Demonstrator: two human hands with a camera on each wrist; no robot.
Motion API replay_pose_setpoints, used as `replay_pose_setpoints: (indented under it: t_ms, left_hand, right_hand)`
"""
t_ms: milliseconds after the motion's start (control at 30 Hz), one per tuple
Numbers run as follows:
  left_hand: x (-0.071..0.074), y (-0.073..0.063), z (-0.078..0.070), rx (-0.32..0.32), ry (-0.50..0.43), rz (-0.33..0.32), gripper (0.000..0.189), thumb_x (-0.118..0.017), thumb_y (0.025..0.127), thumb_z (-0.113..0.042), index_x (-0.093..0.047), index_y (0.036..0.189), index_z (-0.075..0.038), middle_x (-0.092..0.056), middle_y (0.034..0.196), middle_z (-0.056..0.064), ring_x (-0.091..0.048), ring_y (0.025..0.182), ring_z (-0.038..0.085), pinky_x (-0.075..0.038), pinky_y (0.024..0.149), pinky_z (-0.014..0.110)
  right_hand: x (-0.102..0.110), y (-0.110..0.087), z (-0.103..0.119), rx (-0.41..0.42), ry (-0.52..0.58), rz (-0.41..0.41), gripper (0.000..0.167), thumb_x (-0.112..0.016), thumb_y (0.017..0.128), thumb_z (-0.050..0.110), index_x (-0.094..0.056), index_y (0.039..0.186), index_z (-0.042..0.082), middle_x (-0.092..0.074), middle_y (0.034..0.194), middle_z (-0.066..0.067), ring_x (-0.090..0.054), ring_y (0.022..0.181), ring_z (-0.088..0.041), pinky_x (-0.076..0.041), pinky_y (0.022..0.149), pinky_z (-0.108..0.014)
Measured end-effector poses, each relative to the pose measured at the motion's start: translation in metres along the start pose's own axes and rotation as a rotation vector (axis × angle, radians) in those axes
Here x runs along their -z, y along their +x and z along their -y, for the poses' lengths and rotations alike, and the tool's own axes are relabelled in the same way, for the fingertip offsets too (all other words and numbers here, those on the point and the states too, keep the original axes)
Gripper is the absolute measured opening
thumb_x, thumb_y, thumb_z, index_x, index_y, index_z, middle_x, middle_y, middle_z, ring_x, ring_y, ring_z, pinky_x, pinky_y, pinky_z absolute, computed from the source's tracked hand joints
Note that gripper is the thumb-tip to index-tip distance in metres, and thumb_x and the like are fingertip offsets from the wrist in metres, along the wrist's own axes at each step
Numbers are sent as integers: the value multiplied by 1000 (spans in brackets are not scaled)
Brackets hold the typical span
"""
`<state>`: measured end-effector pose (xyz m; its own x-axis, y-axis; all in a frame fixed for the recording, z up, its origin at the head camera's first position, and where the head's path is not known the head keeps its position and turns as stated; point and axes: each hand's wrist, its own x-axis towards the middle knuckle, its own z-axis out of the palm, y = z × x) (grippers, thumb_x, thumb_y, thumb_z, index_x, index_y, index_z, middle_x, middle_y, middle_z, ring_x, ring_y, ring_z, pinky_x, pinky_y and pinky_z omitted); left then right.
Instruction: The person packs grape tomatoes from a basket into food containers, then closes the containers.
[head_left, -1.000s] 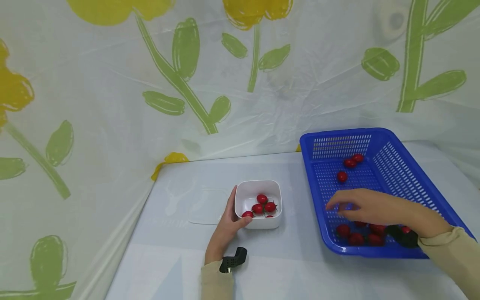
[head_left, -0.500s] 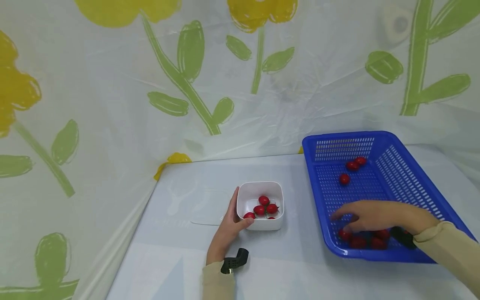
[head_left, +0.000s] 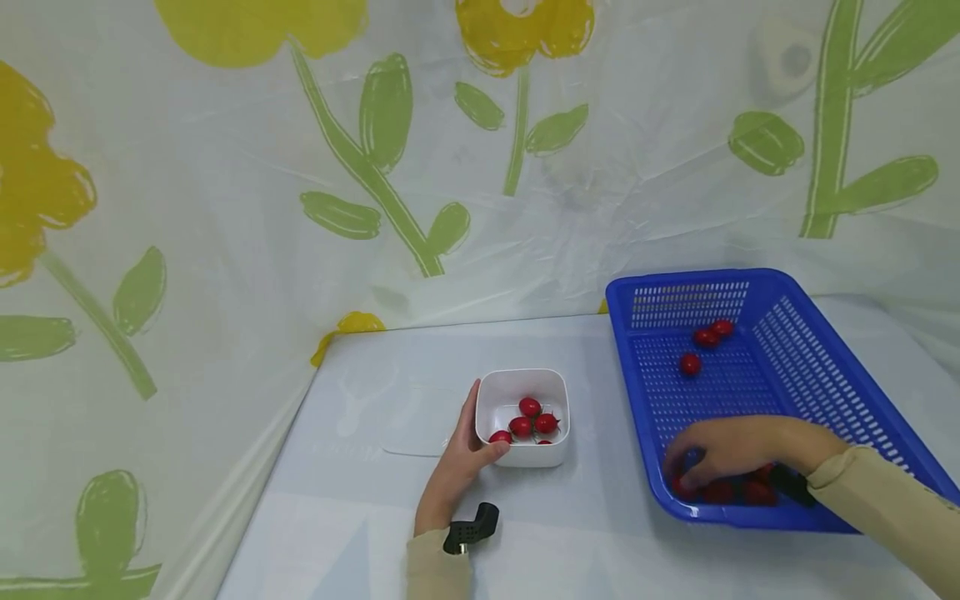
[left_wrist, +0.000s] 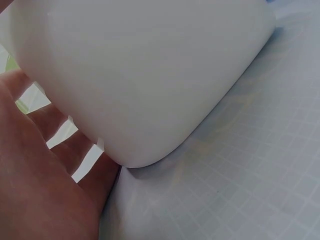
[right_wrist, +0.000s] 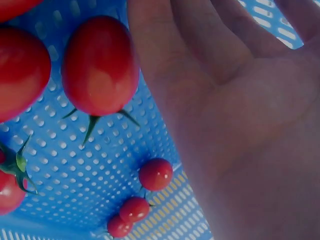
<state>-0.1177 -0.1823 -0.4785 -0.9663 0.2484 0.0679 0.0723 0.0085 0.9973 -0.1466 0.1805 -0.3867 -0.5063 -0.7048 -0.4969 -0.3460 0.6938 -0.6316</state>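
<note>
Looking down from the head view, we see the left hand [head_left: 459, 460] holding a white container [head_left: 528, 457] on the pale table [head_left: 570, 550], its thumb over the near rim and its other fingers along the left wall. Inside the container we count five red tomatoes [head_left: 521, 427], the nearest one mostly hidden by the rim. To the right, well apart from the container, stands a blue basket [head_left: 738, 383] with slotted walls. The right hand [head_left: 723, 450] reaches into its near left corner, fingers bent downward, with the thumb beside a red tomato [head_left: 682, 488]; we cannot tell whether the fingers pinch it. More tomatoes [head_left: 760, 493] lie by the near wall, partly under the wrist, and three others [head_left: 706, 337] rest toward the far end. Behind it all, we see a white sheet [head_left: 225, 208] printed with yellow flowers.

In the left wrist view, the container's smooth wall fills the upper part. We see the fingers spaced slightly apart along its side, with light showing through the gaps.

From the right wrist, we see the palm and the fingers running out of the top, so their tips are hidden. A large tomato with green sepals lies just beside the hand.
</note>
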Motion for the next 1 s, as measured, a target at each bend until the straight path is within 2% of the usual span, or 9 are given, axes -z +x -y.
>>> replay_pose_setpoints:
  t_ms: [200, 300, 467, 733, 900, 1000]
  left_hand:
    - [-1, 0, 1, 7, 9, -13, 82, -62, 81, -16, -11, 141, -39, -17, 144, -9, -21, 130, 20, -27, 100, 45]
    - [-1, 0, 1, 12, 6, -15, 82, -62, 81, -16, -11, 140, -40, -17, 144, -10, -21, 130, 19, -27, 100, 45]
    - [-1, 0, 1, 7, -3, -13, 81, -62, 81, -17, -12, 140, -40, -17, 144, -11, -22, 130, 19, -28, 100, 45]
    - [-1, 0, 0, 3, -18, -5, 81, -62, 81, -14, -12, 141, -39, -18, 144, -9, -23, 129, 20, -27, 101, 44]
    - [-2, 0, 0, 5, -35, -4, 82, -62, 81, -14, -12, 141, -39, -19, 144, -7, -24, 129, 21, -29, 100, 43]
    - [-2, 0, 1, 11, -30, -12, 82, -62, 81, -14, -12, 141, -39, -19, 144, -6, -25, 128, 21, -30, 99, 42]
  right_hand:
    - [-2, 2, -1, -21, -28, 34, 22, -66, 78, 24, -64, 99, 30, -57, 90, 15, -53, 85, -4, -46, 76, -28]
    - [-2, 2, -2, -15, -49, 28, 22, -66, 78, 22, -64, 98, 31, -56, 89, 16, -53, 83, -3, -46, 74, -26]
    - [0, 2, 0, -16, -24, 29, 23, -67, 76, 23, -62, 97, 31, -56, 87, 15, -53, 81, -4, -46, 71, -25]
    - [5, -7, 5, -50, 5, 48, 30, -65, 77, 21, -61, 105, 31, -56, 97, 14, -52, 89, -7, -45, 77, -30]
    - [9, -14, 8, -59, 29, -19, 29, -66, 78, 20, -60, 105, 27, -55, 99, 8, -50, 89, -13, -45, 75, -33]
    - [12, -15, 7, -22, -37, -111, 28, -66, 78, 22, -58, 105, 25, -53, 94, 8, -49, 82, -13, -45, 69, -30]
